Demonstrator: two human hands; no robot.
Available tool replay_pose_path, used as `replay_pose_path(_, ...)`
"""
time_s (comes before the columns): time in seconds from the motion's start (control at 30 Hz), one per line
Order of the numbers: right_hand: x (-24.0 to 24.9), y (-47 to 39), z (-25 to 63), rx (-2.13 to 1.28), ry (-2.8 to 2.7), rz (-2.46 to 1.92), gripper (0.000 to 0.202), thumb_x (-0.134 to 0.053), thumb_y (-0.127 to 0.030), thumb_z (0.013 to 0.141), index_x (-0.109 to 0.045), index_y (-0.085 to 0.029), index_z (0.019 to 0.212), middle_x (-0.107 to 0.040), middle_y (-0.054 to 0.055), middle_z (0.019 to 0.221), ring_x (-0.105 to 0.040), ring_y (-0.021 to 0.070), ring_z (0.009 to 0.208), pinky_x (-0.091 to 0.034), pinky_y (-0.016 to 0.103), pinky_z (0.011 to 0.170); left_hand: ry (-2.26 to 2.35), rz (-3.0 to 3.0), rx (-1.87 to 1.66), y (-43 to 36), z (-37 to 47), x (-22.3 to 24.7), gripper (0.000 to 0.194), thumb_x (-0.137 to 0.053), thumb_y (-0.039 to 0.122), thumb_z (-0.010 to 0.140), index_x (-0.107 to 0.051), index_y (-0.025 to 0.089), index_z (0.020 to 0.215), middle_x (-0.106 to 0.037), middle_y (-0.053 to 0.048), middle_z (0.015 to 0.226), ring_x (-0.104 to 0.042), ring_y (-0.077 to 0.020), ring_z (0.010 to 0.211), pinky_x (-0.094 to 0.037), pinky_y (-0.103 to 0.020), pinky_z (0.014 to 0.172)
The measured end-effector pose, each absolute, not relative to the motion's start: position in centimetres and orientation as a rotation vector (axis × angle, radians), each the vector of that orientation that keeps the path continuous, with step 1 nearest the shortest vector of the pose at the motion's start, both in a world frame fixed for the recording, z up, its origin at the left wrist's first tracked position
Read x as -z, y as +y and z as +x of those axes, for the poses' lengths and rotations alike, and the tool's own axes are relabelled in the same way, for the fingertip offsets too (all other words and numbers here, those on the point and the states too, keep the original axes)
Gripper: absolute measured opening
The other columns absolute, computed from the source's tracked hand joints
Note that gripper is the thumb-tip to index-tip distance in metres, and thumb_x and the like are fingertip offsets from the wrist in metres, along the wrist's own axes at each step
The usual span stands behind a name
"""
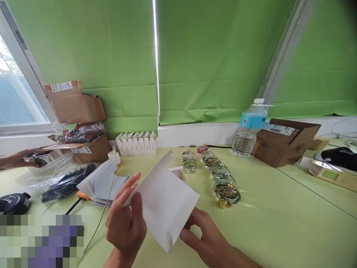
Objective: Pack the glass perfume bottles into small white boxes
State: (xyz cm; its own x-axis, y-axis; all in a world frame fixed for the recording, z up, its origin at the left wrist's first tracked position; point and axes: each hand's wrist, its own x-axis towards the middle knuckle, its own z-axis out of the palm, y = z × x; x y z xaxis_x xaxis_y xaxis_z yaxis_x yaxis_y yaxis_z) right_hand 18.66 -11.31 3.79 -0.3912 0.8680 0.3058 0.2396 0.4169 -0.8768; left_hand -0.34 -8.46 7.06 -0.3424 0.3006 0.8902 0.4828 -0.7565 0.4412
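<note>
Between my hands is a white folding box (170, 204), tilted, with one long flap standing up at the upper left and notched flaps pointing down. My left hand (126, 214) has its thumb and fingers closed on the left flap. At the lower right edge, my right hand (205, 234) pinches the box's side, some fingertips hidden behind it. Beyond the box lies a row of clear, round ornaments (219, 171) with gold caps. A few similar ornaments (189, 163) sit just left of that row.
Several slim white boxes (136, 143) stand along the wall. A water bottle (248, 128) and an opened brown carton (281, 141) are at the back right. Papers (103, 182), a cable (107, 193) and stacked cartons (75, 104) occupy the left. Another person's hand (21, 158) touches a package there.
</note>
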Motion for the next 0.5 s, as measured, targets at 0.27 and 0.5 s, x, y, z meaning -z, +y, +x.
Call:
replay_pose_path(0.27, -4.2, -11.3, 19.0, -1.294, -1.507, -0.842, 0.032, -0.060, -0.043, 0.086, -0.059, -0.016, 0.103, -0.063, 0.008, 0.089, -0.059, 0.0165, 0.073, -0.055, 0.029, 0.060, -0.878, -2.384, 2.211, -9.4, 0.5, -6.2, 0.045, -0.033, 0.053, 0.092, -0.066, 0.027, 0.109, -0.050, -0.009, 0.138, -0.050, -0.0345, 0.125, -0.049, -0.052, 0.093)
replay_pose_path(0.5, -6.0, -10.9, 19.2, -1.330, -1.503, -0.744, 0.037, -0.052, -0.044, 0.091, -0.059, -0.019, 0.117, -0.061, 0.007, 0.090, -0.057, 0.0160, 0.074, -0.053, 0.028, 0.058, -1.649, -2.517, 2.470, -9.2, 1.8, -6.5, 0.030, -0.057, 0.047, 0.084, -0.057, 0.026, 0.105, -0.048, -0.010, 0.141, -0.062, -0.0298, 0.108, -0.057, -0.036, 0.073)
